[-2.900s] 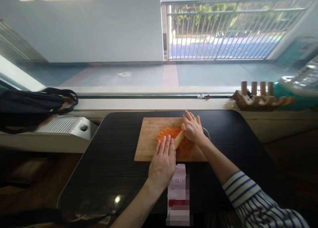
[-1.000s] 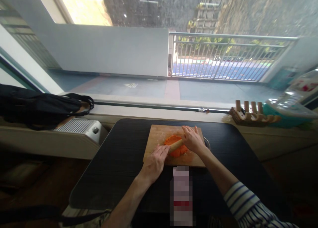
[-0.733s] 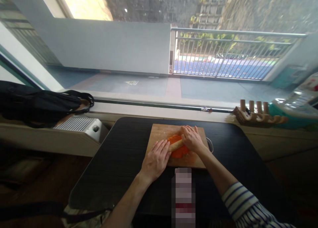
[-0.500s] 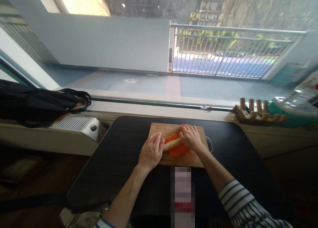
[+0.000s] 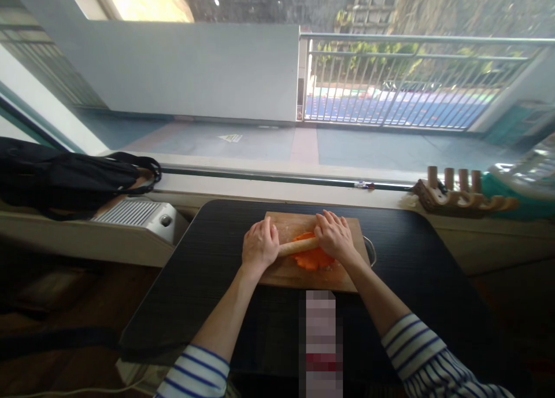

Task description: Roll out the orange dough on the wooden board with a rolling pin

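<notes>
A pale wooden rolling pin (image 5: 299, 246) lies slantwise over a flattened sheet of orange dough (image 5: 313, 260). My left hand (image 5: 260, 243) is curled over the pin's left end, which its fingers hide. Over the right end my right hand (image 5: 333, 235) is closed, covering that end and part of the dough. Under all this is a wooden cutting board (image 5: 281, 277), smudged with pale flour-like marks, with a metal handle (image 5: 371, 251) at its right edge.
The board rests on a black table (image 5: 208, 271) against a windowsill (image 5: 260, 194). A wooden rack with pegs (image 5: 459, 198) and a teal container (image 5: 529, 195) stand right on the sill. A black bag (image 5: 73, 178) and a white slatted unit (image 5: 139, 214) are at left.
My left hand has shifted outward to the left along the rolling pin, baring more of it. The fingers of my left hand are more curled now. The pin lies at a flatter slant.
</notes>
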Demonstrator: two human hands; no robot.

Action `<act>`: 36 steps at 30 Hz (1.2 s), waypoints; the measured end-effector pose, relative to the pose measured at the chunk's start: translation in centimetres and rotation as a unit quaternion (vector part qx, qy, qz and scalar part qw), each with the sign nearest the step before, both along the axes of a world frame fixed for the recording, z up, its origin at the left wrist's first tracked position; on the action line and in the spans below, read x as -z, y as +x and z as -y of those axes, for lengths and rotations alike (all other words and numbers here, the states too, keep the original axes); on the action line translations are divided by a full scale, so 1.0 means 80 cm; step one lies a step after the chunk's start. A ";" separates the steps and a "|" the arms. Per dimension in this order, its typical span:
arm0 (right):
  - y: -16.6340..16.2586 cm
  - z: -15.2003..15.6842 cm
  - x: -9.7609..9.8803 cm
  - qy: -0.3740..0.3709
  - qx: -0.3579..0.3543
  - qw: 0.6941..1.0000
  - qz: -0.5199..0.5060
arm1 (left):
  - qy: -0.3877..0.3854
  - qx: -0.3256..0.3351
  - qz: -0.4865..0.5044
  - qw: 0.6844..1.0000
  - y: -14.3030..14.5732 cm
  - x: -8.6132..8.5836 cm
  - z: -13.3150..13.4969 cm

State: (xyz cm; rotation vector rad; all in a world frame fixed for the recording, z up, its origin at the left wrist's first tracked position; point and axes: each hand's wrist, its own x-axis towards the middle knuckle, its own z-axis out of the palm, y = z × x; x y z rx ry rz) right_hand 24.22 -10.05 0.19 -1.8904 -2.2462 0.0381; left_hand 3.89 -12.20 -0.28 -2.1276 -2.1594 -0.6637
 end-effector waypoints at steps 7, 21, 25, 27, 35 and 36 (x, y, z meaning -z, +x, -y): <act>-0.003 0.000 -0.006 -0.008 0.014 1.000 -0.013 | 0.002 -0.027 -0.024 0.999 0.000 -0.006 -0.014; -0.005 -0.006 -0.010 -0.022 0.023 0.999 -0.030 | 0.007 -0.092 -0.052 0.994 0.005 -0.018 -0.043; -0.006 -0.011 -0.009 -0.026 0.028 0.999 -0.033 | 0.007 -0.090 -0.057 0.994 0.004 -0.018 -0.055; -0.006 -0.013 -0.008 -0.026 0.030 0.999 -0.036 | 0.009 -0.090 -0.061 0.994 0.004 -0.017 -0.060; -0.007 -0.018 -0.009 -0.023 0.032 0.998 -0.049 | 0.017 -0.080 -0.077 0.994 0.005 -0.019 -0.082; -0.007 -0.019 -0.009 -0.026 0.033 0.998 -0.051 | 0.018 -0.078 -0.078 0.994 0.005 -0.019 -0.085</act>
